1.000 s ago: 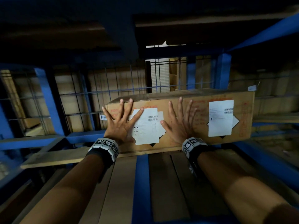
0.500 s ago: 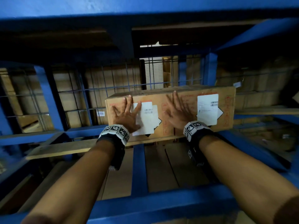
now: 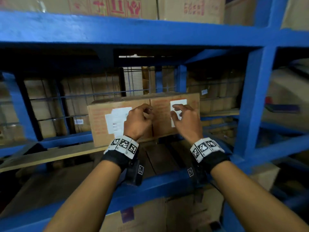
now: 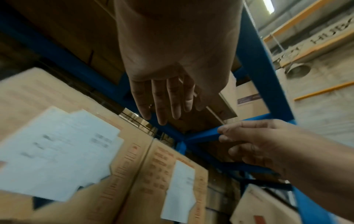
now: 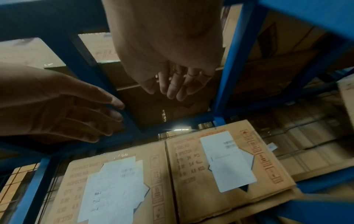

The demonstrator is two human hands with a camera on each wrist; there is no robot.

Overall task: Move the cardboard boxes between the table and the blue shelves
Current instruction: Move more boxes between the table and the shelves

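Head view: two cardboard boxes side by side deep on the blue shelves [image 3: 133, 32], at about 12 o'clock from the wrists. Left box [image 3: 100, 121] with a white label, right box [image 3: 161, 118] with another white label [image 3: 178, 104], the two touching along a vertical seam. Left hand [image 3: 138, 119] in front of the seam, fingers loosely curled, holding nothing. Right hand [image 3: 185, 119] at 3 o'clock of the left one, in front of the right box's label, fingers half bent, empty. Cannot tell from here whether fingertips touch the cardboard. Marker bands on both wrists. Wire mesh and more cartons behind at 12 o'clock; further cartons on the level above and below the front beam at 6 o'clock.

Left wrist view: left hand [image 4: 168, 84] at 12 o'clock, fingers nearly straight and together, clear of the boxes, gripping nothing. Right hand [image 4: 254, 142] at 3 o'clock, fingers gently bent, empty. Left box [image 4: 76, 121] with its label at 8 o'clock, right box [image 4: 161, 171] at 6 o'clock.

Right wrist view: right hand [image 5: 172, 75] at 12 o'clock, fingers relaxed, slightly bent, apart from the cardboard. Left hand [image 5: 67, 109] at 9 o'clock, fingers extended, loose. Both boxes below: left box [image 5: 159, 174] at 7 o'clock, right box [image 5: 191, 174] at 5 o'clock, faces printed in red, resting on a shelf board.
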